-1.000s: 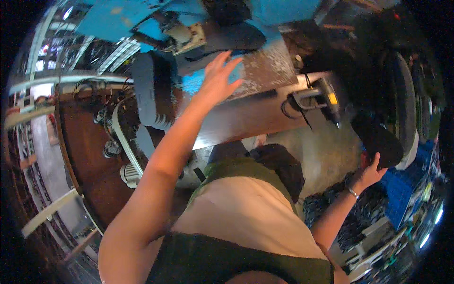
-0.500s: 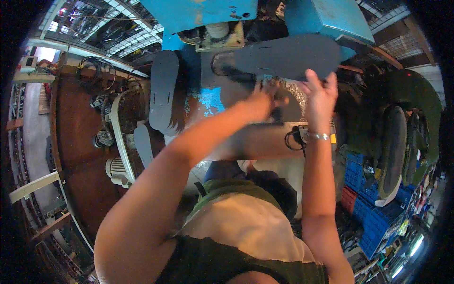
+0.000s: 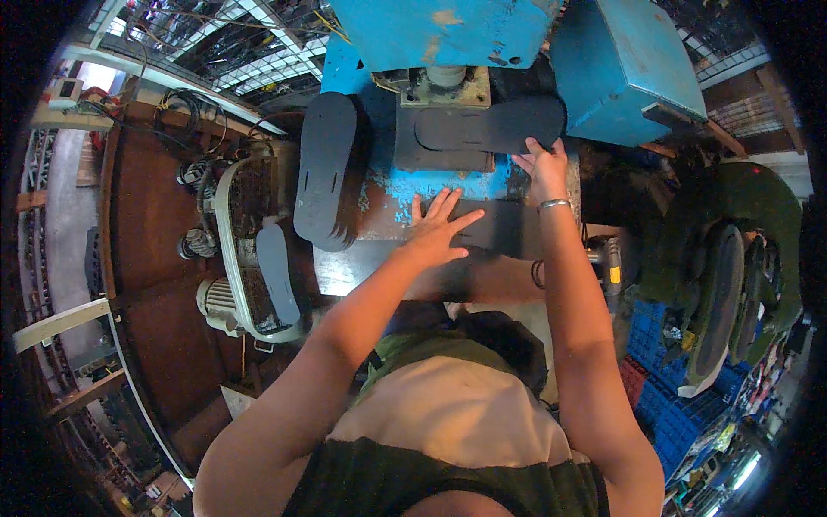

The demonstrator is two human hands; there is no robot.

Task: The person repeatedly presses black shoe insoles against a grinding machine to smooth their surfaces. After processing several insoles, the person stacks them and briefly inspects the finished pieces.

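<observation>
A dark grey shoe sole (image 3: 508, 123) lies crosswise on a flat block (image 3: 422, 158) beneath the press head (image 3: 446, 79) of a blue machine. My right hand (image 3: 549, 168) pinches the near edge of its right end, the fingers partly hidden beneath. My left hand (image 3: 438, 231) is open, fingers spread, at the worktable's near part, holding nothing. Beside it lies another dark sole (image 3: 500, 228), partly hidden by that hand. Left of the block is a stack of grey soles (image 3: 326, 168) with small slits.
A blue machine housing (image 3: 624, 77) stands at the right rear. Left of the table are a pale belt-shaped frame (image 3: 228, 224), a motor (image 3: 220, 303) and a single sole (image 3: 276, 271). A dark green rounded machine (image 3: 732, 198) and blue crates (image 3: 659, 340) are at the right.
The sole has come down onto the block beneath the press head, my right hand still at its right end. My left hand has drawn nearer and spread its fingers. The view has shifted.
</observation>
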